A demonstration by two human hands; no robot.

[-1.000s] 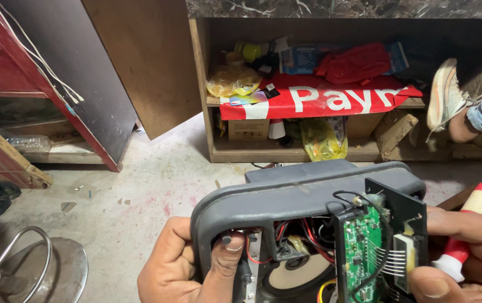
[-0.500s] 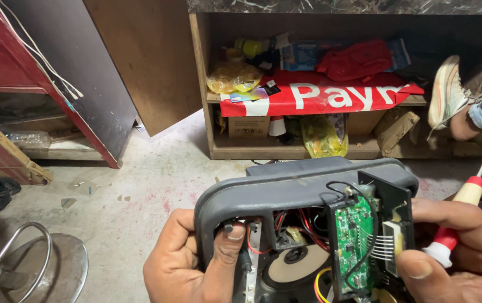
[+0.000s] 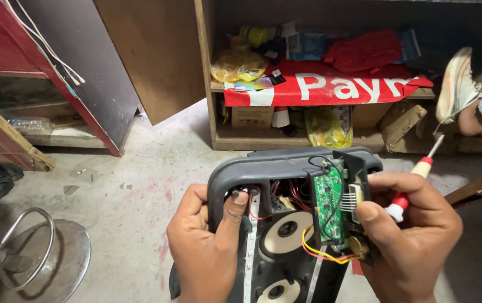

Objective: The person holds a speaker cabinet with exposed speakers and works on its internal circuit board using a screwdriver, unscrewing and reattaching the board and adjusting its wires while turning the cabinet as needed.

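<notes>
Both hands [image 3: 207, 252] [image 3: 415, 235] cover much of the speaker shell [image 3: 286, 168].

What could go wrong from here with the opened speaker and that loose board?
The green circuit board hangs off thin wires; a tug by the right hand might tear them. The screwdriver held in that hand could slip or touch the board. The speaker housing, propped only by the left hand, may tip.

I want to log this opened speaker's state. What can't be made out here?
- Speaker housing: lower part cut off by the head view's bottom edge.
- Screwdriver: grip hidden inside the right hand.
- Circuit board: components too small to identify.
- Left hand: covers the housing's left side.
</notes>
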